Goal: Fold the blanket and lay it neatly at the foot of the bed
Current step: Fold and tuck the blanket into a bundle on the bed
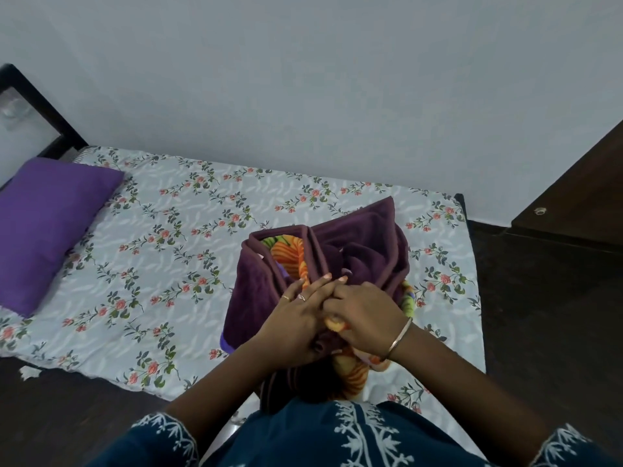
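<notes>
A dark maroon blanket [367, 244] with an orange and yellow printed inner side is gathered in thick folds above the right part of the bed [188, 251]. Its upper folds stand open like a fan, showing the print. My left hand [296, 318] grips the bunched layers from the left, fingers stretched along the top fold. My right hand [362, 313], with a bangle at the wrist, clutches the same bundle from the right, thumb tucked under an orange edge. The two hands touch each other. The blanket's lower part hangs against my body.
The bed carries a white floral sheet and a purple pillow [50, 227] at its left end by the dark headboard [33, 106]. A dark wooden cabinet [583, 193] stands at right. The dark floor [67, 409] runs along the near side, and a plain wall is behind.
</notes>
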Action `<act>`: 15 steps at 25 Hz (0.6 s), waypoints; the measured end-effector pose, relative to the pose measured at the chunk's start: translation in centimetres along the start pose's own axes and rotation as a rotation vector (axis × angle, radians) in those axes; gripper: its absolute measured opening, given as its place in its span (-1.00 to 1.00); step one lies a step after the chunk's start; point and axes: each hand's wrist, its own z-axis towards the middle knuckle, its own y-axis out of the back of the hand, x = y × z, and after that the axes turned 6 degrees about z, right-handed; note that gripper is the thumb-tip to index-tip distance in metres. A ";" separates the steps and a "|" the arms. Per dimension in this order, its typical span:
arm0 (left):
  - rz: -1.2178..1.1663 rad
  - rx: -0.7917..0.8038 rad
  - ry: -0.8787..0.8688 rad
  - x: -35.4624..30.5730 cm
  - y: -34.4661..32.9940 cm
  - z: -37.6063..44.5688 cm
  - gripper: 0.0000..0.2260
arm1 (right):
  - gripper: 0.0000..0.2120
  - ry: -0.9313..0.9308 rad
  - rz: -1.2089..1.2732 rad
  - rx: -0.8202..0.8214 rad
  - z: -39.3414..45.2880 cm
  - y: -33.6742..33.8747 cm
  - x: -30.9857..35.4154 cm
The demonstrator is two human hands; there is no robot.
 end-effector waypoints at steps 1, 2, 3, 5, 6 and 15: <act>0.004 0.019 -0.006 0.0 -0.2 0.0 -0.52 | -0.76 0.050 -0.045 0.004 -0.2 -0.2 0.3; 0.004 0.020 0.008 0.0 -0.3 0.0 -0.51 | -0.77 0.061 -0.058 -0.004 -0.3 -0.3 0.4; 0.001 0.020 0.037 0.0 -0.3 0.0 -0.52 | -0.78 0.046 -0.047 -0.030 -0.5 -0.5 0.4; -0.013 0.000 0.123 0.1 -0.4 0.1 -0.59 | -0.82 -0.034 0.015 -0.099 -1.0 -1.5 -0.1; -0.024 0.000 0.173 0.1 -0.7 0.2 -0.62 | -0.82 -0.084 0.045 -0.115 -1.4 -2.2 -0.4; 0.047 0.137 0.517 2.6 -3.5 -2.7 -0.56 | -0.77 -0.424 -0.053 0.126 -8.3 -8.1 -4.5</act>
